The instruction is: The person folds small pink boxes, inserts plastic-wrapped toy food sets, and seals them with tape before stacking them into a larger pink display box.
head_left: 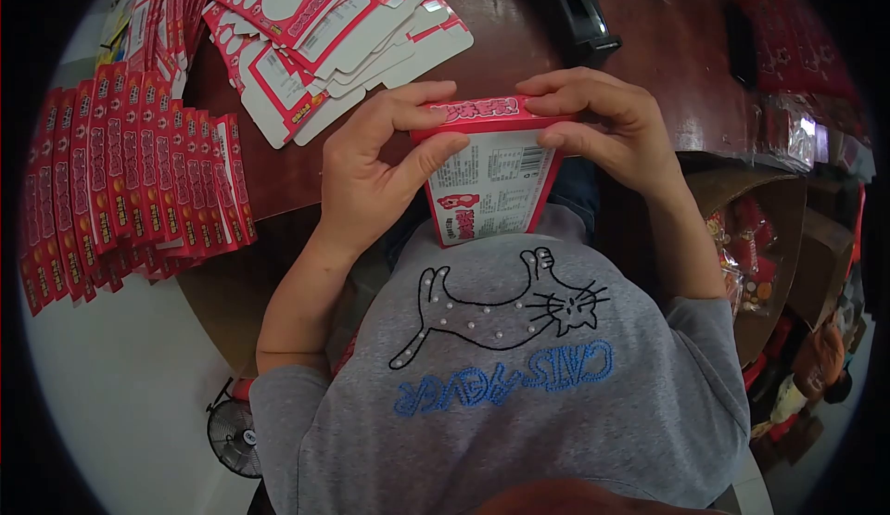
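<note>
In the head view, a red and white carton [487,177] sits at the centre of the frame, held upright against the person's grey shirt [519,376], just at the near edge of the brown desk [649,42]. The left hand [371,167] has its grip closed on the carton's left side, thumb pressed on the white printed face and fingers curled over the red top flap. The right hand [607,126] grips the carton's right top corner the same way, fingers bent over the flap and thumb against the side.

At the left of the frame, a row of flattened red cartons [130,181] lies fanned out along the desk. In the upper left, a loose pile of unfolded carton blanks [324,24] lies with white sides up. A black tape dispenser [565,0] stands at the upper centre, well apart from the hands.
</note>
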### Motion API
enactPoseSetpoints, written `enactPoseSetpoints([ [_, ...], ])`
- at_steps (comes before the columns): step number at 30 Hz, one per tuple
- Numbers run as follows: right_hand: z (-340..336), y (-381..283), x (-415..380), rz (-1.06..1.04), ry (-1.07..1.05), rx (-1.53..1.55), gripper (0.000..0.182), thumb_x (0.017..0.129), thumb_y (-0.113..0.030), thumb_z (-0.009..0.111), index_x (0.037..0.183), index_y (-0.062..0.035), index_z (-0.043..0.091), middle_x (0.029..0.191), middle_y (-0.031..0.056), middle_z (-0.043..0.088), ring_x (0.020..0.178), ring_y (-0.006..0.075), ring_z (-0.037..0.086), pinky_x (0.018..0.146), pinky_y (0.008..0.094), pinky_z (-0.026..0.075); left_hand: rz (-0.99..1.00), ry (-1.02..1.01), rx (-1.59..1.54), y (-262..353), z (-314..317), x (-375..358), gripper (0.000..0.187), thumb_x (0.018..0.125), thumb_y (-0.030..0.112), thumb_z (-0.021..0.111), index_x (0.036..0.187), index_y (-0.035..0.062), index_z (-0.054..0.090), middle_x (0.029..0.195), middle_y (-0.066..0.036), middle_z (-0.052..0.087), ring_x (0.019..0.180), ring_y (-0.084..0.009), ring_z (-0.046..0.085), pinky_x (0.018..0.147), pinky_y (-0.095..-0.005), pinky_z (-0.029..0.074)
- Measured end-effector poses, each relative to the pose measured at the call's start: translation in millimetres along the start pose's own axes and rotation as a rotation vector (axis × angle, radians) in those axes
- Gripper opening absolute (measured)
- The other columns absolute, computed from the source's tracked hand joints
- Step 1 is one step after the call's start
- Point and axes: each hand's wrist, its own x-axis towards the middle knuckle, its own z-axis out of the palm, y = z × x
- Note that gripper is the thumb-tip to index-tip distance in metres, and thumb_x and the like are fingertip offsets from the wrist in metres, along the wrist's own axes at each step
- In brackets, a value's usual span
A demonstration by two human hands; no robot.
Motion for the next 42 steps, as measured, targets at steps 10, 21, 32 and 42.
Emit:
enactPoseSetpoints([
  [10,-52,63,-2,0.132,0.569,-0.074,0.045,0.094,-0.025,0.073,0.13,-0.0024,0.06,0.123,0.0121,0.064,0.098,0.0168,0.067,0.076,0.0271,0.056,-0.479,-0.091,-0.369,-16,-55,70,0.052,0.094,0.016,0.073,0.134,-0.0003,0.044,0.117,-0.017,0.068,0.103,-0.0203,0.069,0.088,-0.0287,0.057],
  [21,-39,69,-6,0.266,0.548,0.269,0.015,0.094,-0.021,0.071,0.096,-0.0063,0.071,0.142,0.0089,0.053,0.112,0.013,0.059,0.092,0.0282,0.047,-0.281,-0.224,1.05,-42,12,31,0.101,0.067,0.058,0.083,0.148,0.0129,0.045,0.157,-0.031,0.022,0.142,-0.0537,0.023,0.113,-0.0636,0.027],
  [32,-19,74,-40,0.267,0.605,-0.209,0.014,0.093,-0.013,0.07,0.102,-0.0023,0.07,0.108,0.0073,0.068,0.096,0.0148,0.066,0.081,0.0294,0.053,0.211,-0.737,0.66,-29,16,32,0.099,0.058,0.032,0.084,0.149,0.0212,0.046,0.161,-0.015,0.028,0.141,-0.0406,0.035,0.114,-0.055,0.031],
  [42,6,44,-20,0.209,-0.219,-0.27,0.03,0.097,-0.005,0.058,0.125,-0.0046,0.049,0.091,0.0122,0.069,0.086,0.0273,0.073,0.074,0.0386,0.056,0.266,-0.753,0.732,-34,10,28,0.083,0.06,0.034,0.083,0.139,0.0305,0.059,0.163,-0.015,0.024,0.137,-0.0396,0.038,0.112,-0.0549,0.033],
])
